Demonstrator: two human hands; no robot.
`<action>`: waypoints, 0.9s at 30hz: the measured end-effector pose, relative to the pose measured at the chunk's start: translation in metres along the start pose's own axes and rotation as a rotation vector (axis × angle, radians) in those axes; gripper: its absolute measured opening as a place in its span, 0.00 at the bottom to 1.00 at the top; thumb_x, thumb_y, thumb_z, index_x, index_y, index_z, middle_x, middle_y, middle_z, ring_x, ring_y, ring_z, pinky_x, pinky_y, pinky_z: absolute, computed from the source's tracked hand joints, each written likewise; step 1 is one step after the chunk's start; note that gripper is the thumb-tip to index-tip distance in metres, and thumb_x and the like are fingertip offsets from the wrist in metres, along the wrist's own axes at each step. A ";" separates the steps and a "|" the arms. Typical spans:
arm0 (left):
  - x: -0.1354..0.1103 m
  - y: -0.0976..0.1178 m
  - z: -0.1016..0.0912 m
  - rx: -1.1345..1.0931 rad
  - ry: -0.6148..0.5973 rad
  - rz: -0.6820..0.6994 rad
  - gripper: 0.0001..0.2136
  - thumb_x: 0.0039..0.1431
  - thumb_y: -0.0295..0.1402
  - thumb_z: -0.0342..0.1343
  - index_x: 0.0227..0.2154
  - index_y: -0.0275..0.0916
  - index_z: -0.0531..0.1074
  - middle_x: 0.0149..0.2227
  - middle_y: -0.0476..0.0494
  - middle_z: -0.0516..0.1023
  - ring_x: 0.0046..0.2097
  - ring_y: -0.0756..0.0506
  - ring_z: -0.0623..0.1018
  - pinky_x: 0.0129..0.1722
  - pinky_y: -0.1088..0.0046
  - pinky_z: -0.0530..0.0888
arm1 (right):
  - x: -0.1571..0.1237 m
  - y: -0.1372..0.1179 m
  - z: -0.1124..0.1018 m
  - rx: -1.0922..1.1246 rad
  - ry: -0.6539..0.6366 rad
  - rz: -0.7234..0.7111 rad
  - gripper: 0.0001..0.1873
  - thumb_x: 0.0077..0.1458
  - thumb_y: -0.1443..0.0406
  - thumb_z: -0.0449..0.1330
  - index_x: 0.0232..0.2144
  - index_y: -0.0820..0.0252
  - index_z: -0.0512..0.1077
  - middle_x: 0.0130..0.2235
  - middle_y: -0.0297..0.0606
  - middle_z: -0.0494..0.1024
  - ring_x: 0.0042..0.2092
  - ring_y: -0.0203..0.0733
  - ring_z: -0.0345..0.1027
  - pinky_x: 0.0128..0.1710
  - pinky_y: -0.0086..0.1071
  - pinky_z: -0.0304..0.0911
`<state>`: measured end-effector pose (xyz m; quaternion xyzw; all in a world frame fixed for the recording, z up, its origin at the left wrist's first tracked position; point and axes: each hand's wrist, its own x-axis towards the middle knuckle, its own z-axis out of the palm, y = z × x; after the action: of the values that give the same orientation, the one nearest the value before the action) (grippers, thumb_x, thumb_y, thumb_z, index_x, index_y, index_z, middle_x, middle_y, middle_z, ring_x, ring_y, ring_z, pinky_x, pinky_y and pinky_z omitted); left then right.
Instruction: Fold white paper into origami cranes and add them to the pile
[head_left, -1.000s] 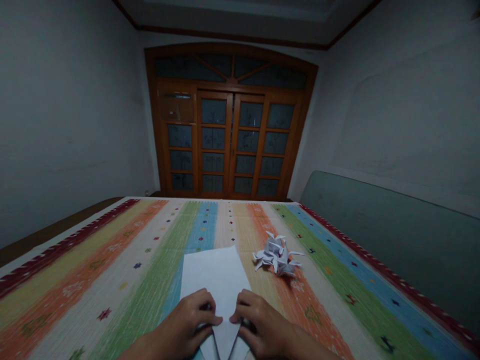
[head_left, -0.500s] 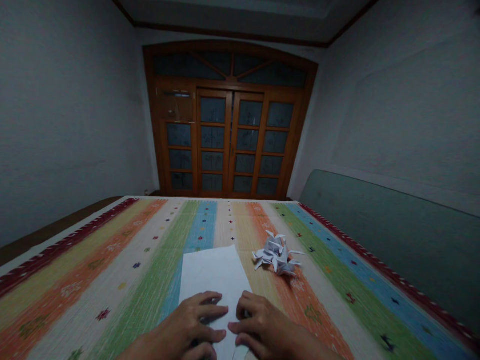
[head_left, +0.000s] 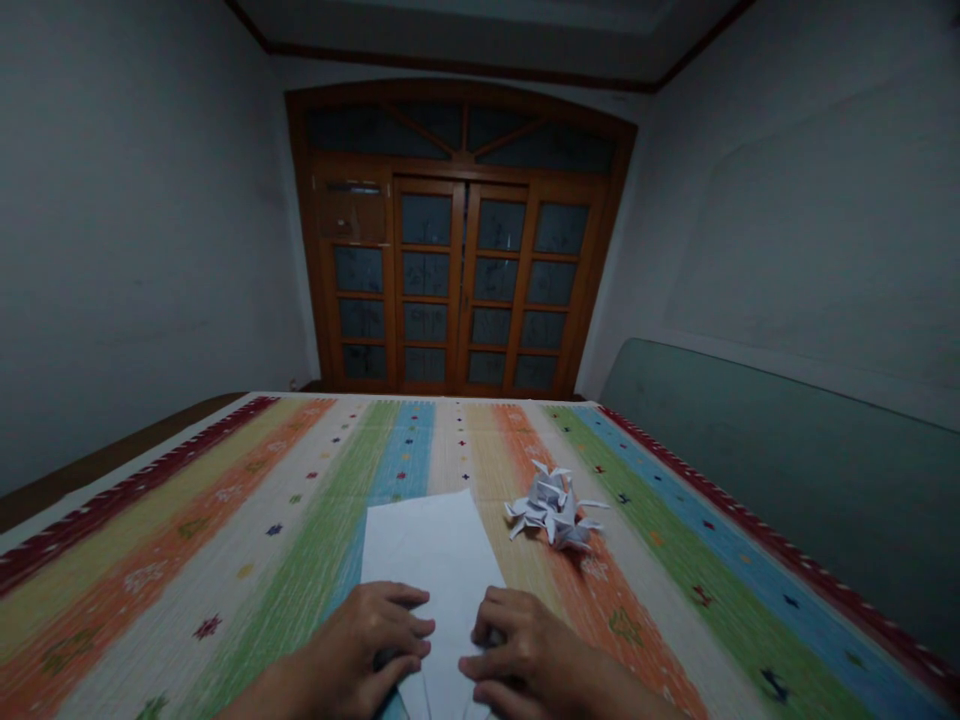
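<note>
Left hand [head_left: 367,640] and right hand [head_left: 521,660] have drawn slightly apart since last frame, fingers curled on the paper sheet [head_left: 439,550], folded paper pile [head_left: 553,510] just beside.

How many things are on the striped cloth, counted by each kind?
Hands: 2 (left hand, right hand)
White paper sheet: 1
Spiky folded paper heap: 1
Total: 4
</note>
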<state>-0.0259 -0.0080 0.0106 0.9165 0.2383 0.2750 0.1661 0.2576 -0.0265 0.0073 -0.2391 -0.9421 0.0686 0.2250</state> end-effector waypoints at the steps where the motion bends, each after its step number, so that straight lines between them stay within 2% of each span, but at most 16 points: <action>1: 0.000 0.000 -0.001 0.009 -0.013 0.013 0.12 0.57 0.23 0.60 0.40 0.43 0.83 0.42 0.42 0.88 0.51 0.36 0.84 0.54 0.54 0.78 | 0.000 0.000 0.000 0.005 0.001 -0.003 0.07 0.57 0.64 0.63 0.38 0.54 0.81 0.39 0.42 0.79 0.38 0.45 0.70 0.35 0.36 0.62; 6: 0.003 0.006 -0.006 0.067 -0.021 0.091 0.14 0.58 0.22 0.58 0.43 0.44 0.82 0.42 0.42 0.88 0.49 0.35 0.84 0.50 0.54 0.80 | 0.000 0.001 0.001 0.004 0.020 -0.014 0.08 0.59 0.63 0.61 0.38 0.54 0.80 0.38 0.42 0.79 0.37 0.45 0.70 0.34 0.35 0.61; 9: 0.004 0.009 -0.006 0.103 -0.017 0.145 0.16 0.58 0.22 0.57 0.46 0.43 0.81 0.43 0.39 0.88 0.48 0.34 0.84 0.48 0.53 0.80 | -0.002 0.001 0.004 -0.029 0.056 -0.052 0.09 0.60 0.64 0.60 0.38 0.55 0.80 0.35 0.42 0.78 0.34 0.44 0.69 0.31 0.35 0.59; 12: 0.005 0.014 -0.006 0.080 -0.026 0.145 0.15 0.61 0.23 0.55 0.47 0.42 0.80 0.42 0.37 0.87 0.47 0.34 0.84 0.49 0.53 0.80 | -0.004 0.001 0.006 -0.063 0.060 -0.079 0.09 0.61 0.65 0.58 0.36 0.55 0.79 0.30 0.40 0.77 0.31 0.43 0.66 0.29 0.35 0.56; 18: 0.008 0.017 -0.005 0.114 -0.059 0.111 0.13 0.65 0.27 0.54 0.47 0.43 0.80 0.39 0.37 0.87 0.46 0.35 0.84 0.49 0.56 0.79 | -0.004 0.001 0.005 -0.041 0.023 -0.059 0.09 0.60 0.65 0.58 0.30 0.56 0.77 0.28 0.37 0.73 0.30 0.42 0.63 0.29 0.34 0.53; 22: 0.010 0.008 -0.003 0.187 -0.040 0.007 0.13 0.69 0.29 0.53 0.50 0.42 0.79 0.39 0.36 0.87 0.44 0.37 0.85 0.45 0.59 0.79 | -0.005 0.002 0.003 -0.047 -0.016 -0.056 0.11 0.62 0.59 0.59 0.30 0.55 0.77 0.30 0.37 0.74 0.30 0.41 0.64 0.30 0.34 0.53; 27: 0.014 0.007 0.000 0.186 -0.092 0.042 0.09 0.67 0.28 0.56 0.41 0.46 0.81 0.35 0.41 0.84 0.45 0.38 0.82 0.43 0.61 0.76 | -0.010 0.006 0.006 -0.061 -0.040 -0.048 0.15 0.63 0.52 0.60 0.36 0.54 0.79 0.33 0.39 0.76 0.31 0.42 0.66 0.30 0.33 0.54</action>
<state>-0.0127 -0.0069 0.0194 0.9444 0.2356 0.2127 0.0855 0.2651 -0.0262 -0.0031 -0.2216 -0.9536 0.0391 0.2003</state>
